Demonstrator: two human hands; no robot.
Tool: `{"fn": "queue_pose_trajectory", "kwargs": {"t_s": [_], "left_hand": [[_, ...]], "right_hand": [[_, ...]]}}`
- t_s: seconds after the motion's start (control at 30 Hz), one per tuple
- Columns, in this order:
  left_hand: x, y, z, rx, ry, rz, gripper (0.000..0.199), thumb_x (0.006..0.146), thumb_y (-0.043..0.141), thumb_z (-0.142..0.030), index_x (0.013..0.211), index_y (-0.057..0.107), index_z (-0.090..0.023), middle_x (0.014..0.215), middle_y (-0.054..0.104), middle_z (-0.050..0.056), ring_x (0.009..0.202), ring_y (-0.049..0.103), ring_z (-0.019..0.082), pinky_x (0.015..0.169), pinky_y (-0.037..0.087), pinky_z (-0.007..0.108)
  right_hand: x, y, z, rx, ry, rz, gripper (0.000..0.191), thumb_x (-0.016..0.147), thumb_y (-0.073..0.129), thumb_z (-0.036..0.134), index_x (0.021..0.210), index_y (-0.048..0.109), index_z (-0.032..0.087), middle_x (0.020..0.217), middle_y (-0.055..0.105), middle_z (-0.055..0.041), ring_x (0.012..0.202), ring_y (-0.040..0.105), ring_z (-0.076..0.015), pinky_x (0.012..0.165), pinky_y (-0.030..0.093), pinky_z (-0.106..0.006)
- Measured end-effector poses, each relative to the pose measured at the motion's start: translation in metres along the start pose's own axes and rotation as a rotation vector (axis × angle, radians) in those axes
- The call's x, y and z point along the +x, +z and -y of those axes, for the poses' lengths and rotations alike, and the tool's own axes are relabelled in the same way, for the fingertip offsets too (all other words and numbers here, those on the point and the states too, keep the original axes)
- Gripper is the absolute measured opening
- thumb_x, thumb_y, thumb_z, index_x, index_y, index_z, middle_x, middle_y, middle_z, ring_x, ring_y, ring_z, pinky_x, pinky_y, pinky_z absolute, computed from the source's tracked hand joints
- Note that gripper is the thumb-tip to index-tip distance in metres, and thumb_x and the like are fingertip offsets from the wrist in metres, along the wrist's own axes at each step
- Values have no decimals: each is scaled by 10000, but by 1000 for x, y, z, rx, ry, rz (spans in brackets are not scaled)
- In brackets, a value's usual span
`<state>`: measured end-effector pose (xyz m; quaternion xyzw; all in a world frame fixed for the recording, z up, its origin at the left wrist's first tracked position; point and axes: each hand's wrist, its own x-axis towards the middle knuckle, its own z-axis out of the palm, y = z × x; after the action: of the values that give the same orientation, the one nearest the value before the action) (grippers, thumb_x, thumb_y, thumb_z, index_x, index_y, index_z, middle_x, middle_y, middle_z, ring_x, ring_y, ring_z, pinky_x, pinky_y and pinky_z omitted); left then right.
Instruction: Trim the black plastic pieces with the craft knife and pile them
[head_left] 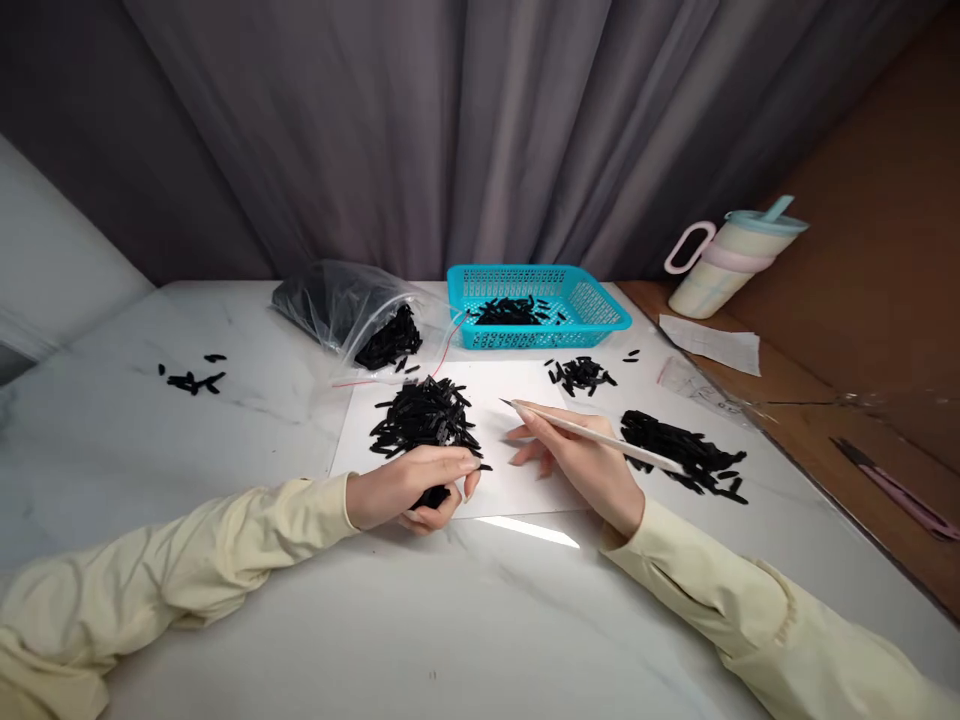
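Note:
My left hand (420, 485) is closed, with a small slender black piece (486, 467) pinched at its fingertips. More black pieces (433, 497) show in the curl of its fingers. Just behind that hand, a heap of black pieces (424, 415) lies on a white sheet (517, 490). My right hand (581, 460) grips a slim white tool (600, 434) with a dark, pointed tip; its exact kind I cannot tell. The tip points left toward the heap and touches nothing. Below it, the other right fingers are spread over the sheet.
A blue basket (540, 340) and a clear zip bag (330, 305) hold black pieces at the back. Smaller piles lie at right (679, 450), behind the right hand (581, 375) and at far left (195, 382). A tumbler (724, 270) and a pink-handled tool (896, 492) are on the right.

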<state>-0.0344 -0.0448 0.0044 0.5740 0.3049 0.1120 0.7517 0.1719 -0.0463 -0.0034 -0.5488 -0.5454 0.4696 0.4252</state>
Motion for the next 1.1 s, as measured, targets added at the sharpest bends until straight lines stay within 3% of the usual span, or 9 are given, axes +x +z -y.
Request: {"fn": "queue_pose_trajectory", "kwargs": {"t_s": [0.13, 0.23, 0.33, 0.43, 0.6, 0.8, 0.87, 0.93, 1.1], "left_hand": [[-6, 6, -21, 226, 19, -47, 270, 897, 295, -393, 788, 420, -179, 375, 271, -101, 337, 198, 67, 360, 198, 189], [1, 6, -60, 757, 208, -234, 286, 911, 280, -341, 799, 476, -165, 461, 355, -60, 430, 355, 86, 485, 315, 200], [32, -9, -107, 1367, 352, -459, 216, 885, 353, -266, 896, 538, -156, 799, 565, 43, 670, 524, 135, 667, 368, 239], [78, -33, -142, 1472, 237, -614, 244, 864, 395, -270, 943, 566, -115, 823, 596, 111, 788, 574, 222, 715, 388, 297], [111, -44, -150, 1402, 236, -641, 249, 792, 523, -253, 969, 590, -92, 792, 613, 123, 825, 585, 245, 724, 405, 304], [55, 2, -94, 1160, 350, -443, 340, 897, 321, -387, 950, 573, -164, 493, 451, -48, 471, 439, 92, 505, 368, 194], [37, 9, -71, 664, 294, -322, 348, 872, 359, -447, 932, 536, -154, 400, 291, -100, 362, 285, 67, 390, 261, 174], [24, 10, -51, 304, 222, -359, 354, 843, 390, -487, 851, 506, -153, 377, 269, -117, 317, 173, 47, 333, 183, 168], [12, 5, -24, -66, 210, -426, 324, 858, 380, -455, 801, 483, -154, 359, 286, -108, 319, 152, 37, 335, 143, 158]], "right_hand": [[4, -4, -5, 92, -48, -30, 599, 836, 463, 480, 1297, 414, 101, 950, 657, -161, 548, 648, -160, 368, 452, -213], [6, -5, -9, 175, -71, 0, 677, 829, 439, 512, 1371, 280, 139, 1007, 633, -168, 556, 653, -160, 370, 454, -210], [8, -5, -10, 213, -63, 15, 650, 811, 434, 518, 1328, 336, 137, 1018, 621, -171, 543, 651, -156, 361, 441, -203], [8, -5, -10, 206, -46, 4, 576, 789, 434, 503, 1213, 440, 113, 1070, 591, -193, 531, 646, -152, 342, 416, -197], [9, -6, -12, 185, -61, 14, 533, 792, 402, 438, 1227, 395, 130, 1171, 529, -207, 529, 638, -140, 327, 404, -198], [16, -6, -18, 162, -34, 2, 489, 830, 368, 360, 1283, 338, 176, 1060, 601, -145, 385, 555, -78, 278, 360, -168], [16, -7, -18, 156, -55, -8, 485, 827, 384, 372, 1277, 329, 201, 1131, 560, -142, 400, 559, -78, 270, 357, -172], [13, -6, -15, 127, -92, -51, 448, 821, 411, 390, 1224, 369, 200, 1122, 554, -127, 405, 542, -77, 261, 344, -178], [-5, 10, -1, 26, -208, -28, 279, 832, 459, 459, 886, 479, 186, 610, 524, 28, 352, 369, -55, 300, 268, -172]]}}
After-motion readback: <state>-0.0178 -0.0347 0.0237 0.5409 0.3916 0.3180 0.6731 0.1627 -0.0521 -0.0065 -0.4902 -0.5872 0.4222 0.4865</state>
